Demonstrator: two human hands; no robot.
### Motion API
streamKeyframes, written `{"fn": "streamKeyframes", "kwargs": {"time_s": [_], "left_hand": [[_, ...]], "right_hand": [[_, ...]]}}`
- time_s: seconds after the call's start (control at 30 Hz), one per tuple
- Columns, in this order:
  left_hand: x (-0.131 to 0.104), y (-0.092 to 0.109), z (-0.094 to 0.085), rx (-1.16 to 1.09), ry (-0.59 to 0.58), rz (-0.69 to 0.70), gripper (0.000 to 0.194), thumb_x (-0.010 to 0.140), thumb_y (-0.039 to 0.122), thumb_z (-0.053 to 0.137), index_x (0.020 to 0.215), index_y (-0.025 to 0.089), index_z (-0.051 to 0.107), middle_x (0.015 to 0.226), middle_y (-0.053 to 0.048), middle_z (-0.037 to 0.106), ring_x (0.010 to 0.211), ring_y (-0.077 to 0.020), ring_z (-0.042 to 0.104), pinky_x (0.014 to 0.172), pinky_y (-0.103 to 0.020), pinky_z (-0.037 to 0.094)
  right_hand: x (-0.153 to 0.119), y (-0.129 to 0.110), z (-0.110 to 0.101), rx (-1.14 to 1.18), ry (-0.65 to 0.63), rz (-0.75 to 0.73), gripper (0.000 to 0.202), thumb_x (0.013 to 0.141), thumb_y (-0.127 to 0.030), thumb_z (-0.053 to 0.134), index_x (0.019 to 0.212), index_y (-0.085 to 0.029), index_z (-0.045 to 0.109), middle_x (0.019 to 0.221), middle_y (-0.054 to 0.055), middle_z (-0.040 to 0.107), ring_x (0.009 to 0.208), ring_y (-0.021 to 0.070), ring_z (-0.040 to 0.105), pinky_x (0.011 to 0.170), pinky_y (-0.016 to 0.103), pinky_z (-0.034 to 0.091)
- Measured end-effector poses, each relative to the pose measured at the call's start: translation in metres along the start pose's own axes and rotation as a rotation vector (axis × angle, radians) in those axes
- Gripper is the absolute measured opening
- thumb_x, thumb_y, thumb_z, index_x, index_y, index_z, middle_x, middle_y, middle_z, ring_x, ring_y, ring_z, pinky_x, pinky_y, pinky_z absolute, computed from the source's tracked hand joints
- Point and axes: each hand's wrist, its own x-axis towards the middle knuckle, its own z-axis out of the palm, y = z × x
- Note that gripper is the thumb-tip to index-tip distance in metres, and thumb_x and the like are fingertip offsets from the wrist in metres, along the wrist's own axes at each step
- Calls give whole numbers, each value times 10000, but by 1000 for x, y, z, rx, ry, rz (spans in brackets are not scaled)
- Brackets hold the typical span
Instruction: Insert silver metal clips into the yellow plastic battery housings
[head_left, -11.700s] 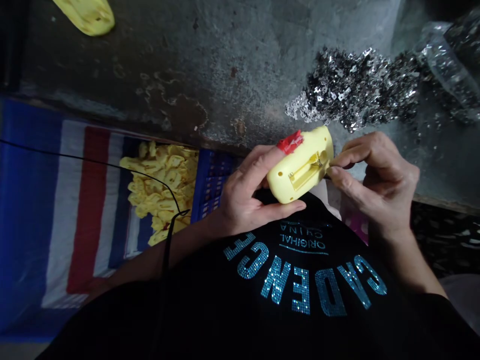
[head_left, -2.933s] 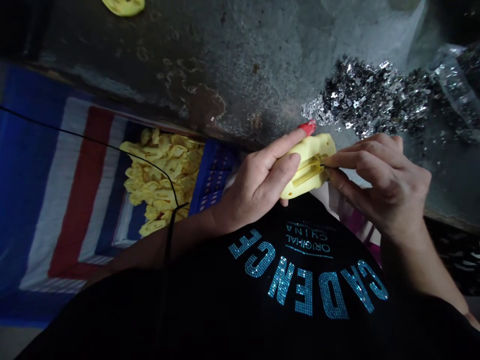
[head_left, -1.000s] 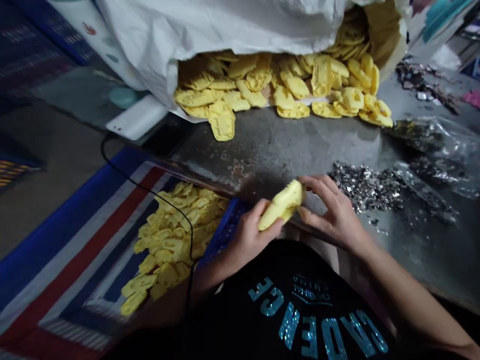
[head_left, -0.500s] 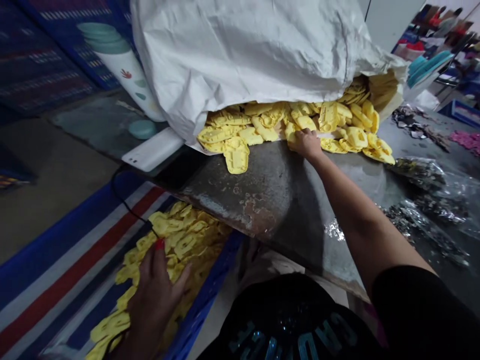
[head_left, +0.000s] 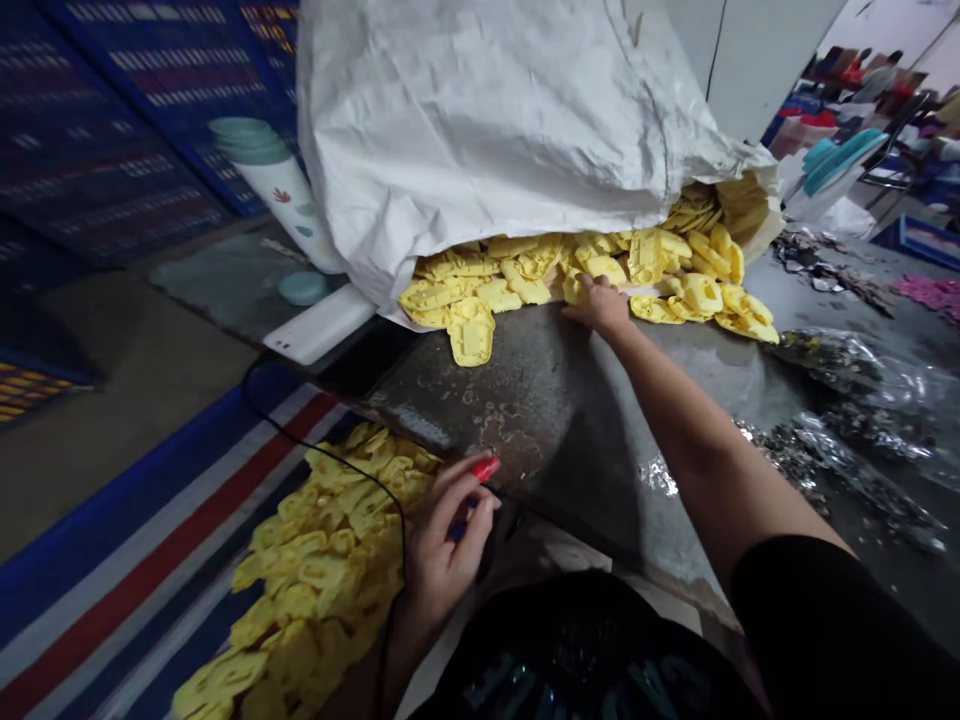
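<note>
A large white sack (head_left: 487, 130) lies on the dark metal table (head_left: 525, 380), yellow moulded pieces (head_left: 472, 330) spilling from its mouth. At the spill, my right hand (head_left: 601, 305) has its fingers closed on a yellow piece. My left hand (head_left: 450, 530) is raised by the table's front edge, fingers apart and curved, with red on one fingertip and nothing visible between them. A black cable runs beside it. Below and left, more yellow pieces (head_left: 322, 570) fill a bin lined with a striped blue, white and red sheet (head_left: 150, 560).
A white tumbler (head_left: 281, 195) and green lid (head_left: 303, 288) stand left of the sack, near a white device (head_left: 319, 325). Plastic bags of small shiny parts (head_left: 862, 470) lie on the right. Blue crates (head_left: 112, 110) are stacked behind, at left.
My left hand has moved up and right, from over the bin to the table's edge. My right hand stays at the spilled pieces. The camera view has shifted slightly.
</note>
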Motion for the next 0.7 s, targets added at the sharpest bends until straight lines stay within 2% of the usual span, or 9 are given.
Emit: {"fn": "streamKeyframes", "kwargs": {"time_s": [0.1, 0.23, 0.33, 0.43, 0.5, 0.53, 0.6, 0.63, 0.7], "left_hand": [[-2, 8, 0, 35, -19, 20, 302, 1110, 145, 675, 1348, 295, 783, 1512, -88, 738, 1262, -228, 782, 840, -266, 701], [4, 16, 1, 25, -54, 49, 240, 1124, 113, 637, 1247, 251, 791, 1454, -83, 758, 991, -139, 807, 761, -224, 689], [19, 24, 15, 9, -97, 116, 288, 1133, 83, 597, 1310, 237, 766, 1369, -90, 785, 922, -129, 810, 708, -213, 681], [39, 36, 40, 10, -151, 235, 353, 1085, 109, 703, 1394, 272, 757, 1523, -111, 750, 1064, -180, 831, 865, -282, 722], [53, 47, 56, 119, -177, 432, 583, 1035, 157, 804, 1587, 291, 674, 1711, -167, 631, 1150, -237, 834, 972, -359, 734], [58, 52, 63, 215, -183, 548, 733, 1008, 213, 860, 1687, 288, 593, 1761, -196, 579, 1178, -270, 834, 971, -375, 737], [64, 63, 74, 303, -226, 622, 1007, 954, 370, 947, 1814, 279, 429, 1815, -203, 515, 1388, -376, 772, 1075, -437, 722], [64, 68, 78, 285, -252, 608, 1080, 930, 414, 971, 1832, 262, 396, 1827, -207, 492, 1520, -433, 686, 1156, -484, 693], [60, 75, 82, 195, -336, 521, 1151, 867, 451, 1026, 1825, 249, 421, 1799, -195, 516, 1636, -466, 574, 1250, -526, 643]], "right_hand": [[12, -6, 3, 57, 20, 17, 622, 954, -455, 835, 1526, -252, 704, 1605, 216, 690, 1375, 458, 712, 1152, 602, 578], [11, 28, -26, 174, 103, 17, 422, 1029, -424, 675, 1380, -220, 790, 1305, 195, 833, 1223, 397, 770, 1048, 495, 608], [-16, 63, -57, 280, 205, -26, 365, 1050, -406, 618, 1254, -175, 813, 1026, 144, 827, 1054, 343, 770, 974, 456, 605], [-81, 79, -75, 437, 222, -78, 393, 1092, -547, 606, 1130, -208, 800, 786, 29, 708, 738, 212, 666, 723, 349, 578], [-145, 74, -79, 723, 143, -152, 466, 1053, -682, 690, 1114, -232, 795, 752, -6, 680, 625, 165, 590, 581, 313, 512], [-180, 67, -79, 889, 94, -180, 485, 1007, -709, 766, 1118, -237, 801, 801, -2, 720, 666, 166, 623, 592, 310, 519], [-246, 47, -78, 1018, 21, -193, 465, 979, -682, 841, 1111, -237, 818, 905, 2, 794, 783, 168, 708, 708, 305, 574], [-275, 36, -78, 1053, 20, -184, 448, 996, -656, 841, 1137, -231, 827, 969, 6, 820, 825, 163, 729, 768, 302, 591], [-322, 23, -75, 1114, -16, -185, 513, 993, -654, 855, 1279, -230, 820, 1088, 10, 841, 878, 154, 753, 817, 291, 612]]}}
